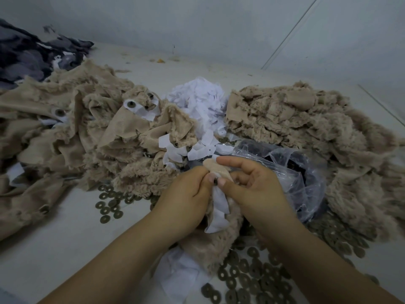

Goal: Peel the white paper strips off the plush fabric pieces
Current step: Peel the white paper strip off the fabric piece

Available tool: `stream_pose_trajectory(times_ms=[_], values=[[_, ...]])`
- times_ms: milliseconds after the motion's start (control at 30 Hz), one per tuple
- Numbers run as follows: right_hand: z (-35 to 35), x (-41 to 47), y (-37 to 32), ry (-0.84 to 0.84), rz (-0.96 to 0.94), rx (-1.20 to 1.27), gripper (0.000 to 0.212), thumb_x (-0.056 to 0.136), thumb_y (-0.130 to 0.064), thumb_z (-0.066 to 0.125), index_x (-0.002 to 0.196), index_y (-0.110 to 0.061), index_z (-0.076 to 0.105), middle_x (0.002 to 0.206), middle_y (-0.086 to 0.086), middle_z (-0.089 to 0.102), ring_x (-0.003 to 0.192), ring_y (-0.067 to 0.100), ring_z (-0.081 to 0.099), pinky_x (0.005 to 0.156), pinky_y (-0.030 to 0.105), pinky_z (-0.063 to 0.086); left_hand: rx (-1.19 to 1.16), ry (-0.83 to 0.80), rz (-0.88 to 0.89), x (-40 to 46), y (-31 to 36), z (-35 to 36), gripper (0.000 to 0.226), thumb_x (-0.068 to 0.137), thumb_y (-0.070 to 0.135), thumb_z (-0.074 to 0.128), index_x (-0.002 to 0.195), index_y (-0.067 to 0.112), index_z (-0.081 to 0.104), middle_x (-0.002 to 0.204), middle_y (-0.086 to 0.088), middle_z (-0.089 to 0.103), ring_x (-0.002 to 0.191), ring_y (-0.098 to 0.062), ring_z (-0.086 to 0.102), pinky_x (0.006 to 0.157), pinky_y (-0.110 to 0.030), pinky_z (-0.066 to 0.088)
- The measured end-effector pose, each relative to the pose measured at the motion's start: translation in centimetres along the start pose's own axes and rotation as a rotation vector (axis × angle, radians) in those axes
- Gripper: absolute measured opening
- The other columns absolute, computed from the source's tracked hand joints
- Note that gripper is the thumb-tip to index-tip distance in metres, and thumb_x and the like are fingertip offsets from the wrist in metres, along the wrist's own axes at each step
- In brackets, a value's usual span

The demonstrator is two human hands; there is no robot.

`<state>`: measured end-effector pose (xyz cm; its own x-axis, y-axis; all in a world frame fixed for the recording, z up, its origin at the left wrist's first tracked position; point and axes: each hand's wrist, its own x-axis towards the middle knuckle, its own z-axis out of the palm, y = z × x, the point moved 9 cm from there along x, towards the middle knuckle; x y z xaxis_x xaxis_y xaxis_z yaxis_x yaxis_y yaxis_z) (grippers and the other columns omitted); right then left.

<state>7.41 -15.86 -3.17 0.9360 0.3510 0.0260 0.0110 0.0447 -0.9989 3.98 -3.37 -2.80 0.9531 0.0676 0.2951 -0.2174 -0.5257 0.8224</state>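
Beige plush fabric piece (215, 242), white paper strip (219, 207) dangling, pinched between left hand (186, 194) and right hand (252, 187).

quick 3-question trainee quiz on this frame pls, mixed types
1. True or false: both hands grip the same plush piece.
2. The heap of peeled paper strips lies: A) between the two plush piles, B) inside the plastic bag, C) on the dark fabric.
3. Fill in: the table near the hands is strewn with small flat ____.

Key: 1 true: left hand and right hand both pinch it. 2 A. 3 rings.
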Motion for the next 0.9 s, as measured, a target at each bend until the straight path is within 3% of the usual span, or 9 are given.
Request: stream_pose_trajectory(times_ms=[67,167,233,333,500,633,767,900], values=[[0.1,0.1,0.1,-0.014,0.038,0.060,0.029,0.090,0.003,0.067,0.113,-0.014,0.070,0.090,0.016,0.076,0.085,0.025,0.074,0.076,0.032,0.061,-0.043,0.005,-0.005,0.2,0.3,-0.1,0.033,0.103,0.021,0.042,0.072,0.023,0.052,0.059,0.013,0.055,0.052,-0.001,0.048,0.052,-0.018,0.038],[0.1,0.1,0.8,-0.032,0.133,0.210,0.028,0.089,0.004,0.065,0.113,-0.011,0.070,0.097,0.016,0.077,0.091,0.027,0.075,0.079,0.035,0.061,-0.119,0.024,-0.015,0.2,0.8,-0.2,0.036,0.099,0.035,0.040,0.088,0.010,0.062,0.075,-0.004,0.065,0.068,-0.019,0.061,0.064,-0.038,0.051],[-0.2,0.2,0.8,-0.002,0.141,0.227,0.028,0.088,0.005,0.066,0.109,-0.012,0.071,0.097,0.017,0.076,0.089,0.029,0.075,0.077,0.037,0.060,-0.038,0.020,0.019,0.1,1.4,-0.1,0.041,0.097,0.040,0.036,0.092,0.010,0.062,0.080,-0.009,0.065,0.074,-0.023,0.062,0.069,-0.045,0.051],[-0.5,0.1,0.5,0.038,0.093,0.150,0.027,0.088,0.004,0.068,0.106,-0.015,0.072,0.094,0.017,0.076,0.088,0.030,0.074,0.079,0.040,0.060,-0.058,0.018,-0.012,0.3,1.3,-0.1,0.029,0.104,0.024,0.040,0.083,0.016,0.058,0.073,0.001,0.060,0.066,-0.014,0.056,0.064,-0.037,0.047],[-0.5,0.0,0.2,0.054,0.050,0.070,0.025,0.088,0.002,0.069,0.104,-0.017,0.072,0.089,0.013,0.077,0.085,0.026,0.074,0.077,0.036,0.061,-0.123,-0.035,-0.092,0.3,0.7,0.2,0.035,0.102,0.009,0.043,0.069,0.018,0.047,0.060,0.014,0.051,0.055,-0.001,0.043,0.055,-0.020,0.035],[-0.5,0.1,0.2,0.045,0.056,0.066,0.028,0.088,0.003,0.068,0.107,-0.017,0.072,0.090,0.012,0.077,0.087,0.025,0.075,0.079,0.035,0.061,-0.147,-0.050,-0.127,0.3,0.7,0.5,0.034,0.103,0.008,0.043,0.070,0.015,0.047,0.064,0.004,0.047,0.058,-0.007,0.042,0.057,-0.025,0.036],[-0.6,0.1,0.4,0.037,0.068,0.070,0.031,0.089,0.004,0.067,0.112,-0.016,0.071,0.093,0.014,0.076,0.089,0.026,0.075,0.081,0.037,0.061,-0.171,-0.058,-0.136,0.2,0.8,0.7,0.032,0.103,0.007,0.042,0.071,0.010,0.048,0.063,0.001,0.046,0.055,-0.005,0.041,0.054,-0.020,0.036],[-0.5,0.2,0.5,0.017,0.061,0.062,0.031,0.090,0.006,0.065,0.113,-0.015,0.071,0.095,0.008,0.078,0.089,0.018,0.075,0.076,0.028,0.060,-0.200,-0.075,-0.143,0.2,0.6,1.1,0.028,0.103,0.007,0.041,0.080,-0.008,0.045,0.071,-0.011,0.044,0.064,-0.015,0.040,0.060,-0.033,0.035]])
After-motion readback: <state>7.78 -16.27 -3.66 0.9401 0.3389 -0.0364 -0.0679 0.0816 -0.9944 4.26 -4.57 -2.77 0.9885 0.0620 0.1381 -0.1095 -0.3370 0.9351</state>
